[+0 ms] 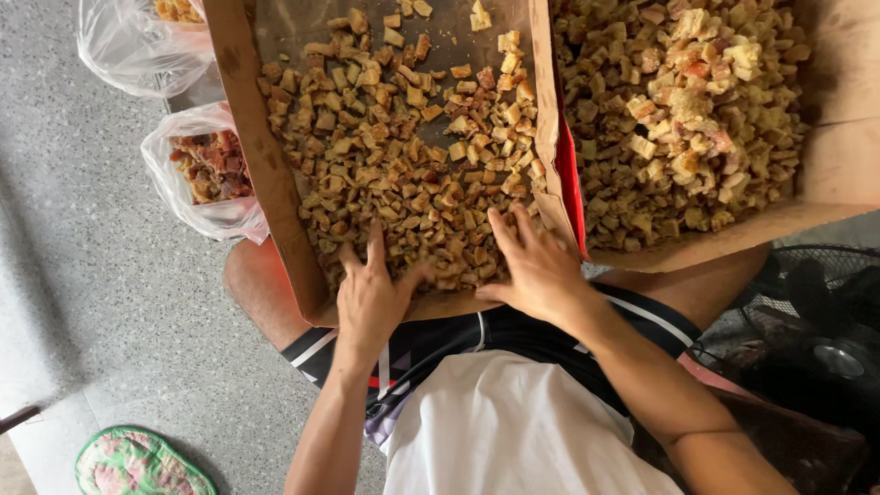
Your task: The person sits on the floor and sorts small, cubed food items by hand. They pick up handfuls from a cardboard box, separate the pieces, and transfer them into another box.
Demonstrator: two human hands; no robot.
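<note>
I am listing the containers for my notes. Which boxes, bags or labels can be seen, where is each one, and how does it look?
Left cardboard box: on the lap, brown, shallow, fried cubes under both hands.
Right cardboard box: beside it, brown, fuller, red edge.
Upper plastic bag: top left, clear.
Lower plastic bag: on the floor left, clear, reddish pieces.
No labels, signs or screens.

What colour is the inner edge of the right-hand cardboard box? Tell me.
Red, along the inner edge of the right box; head view.
</note>
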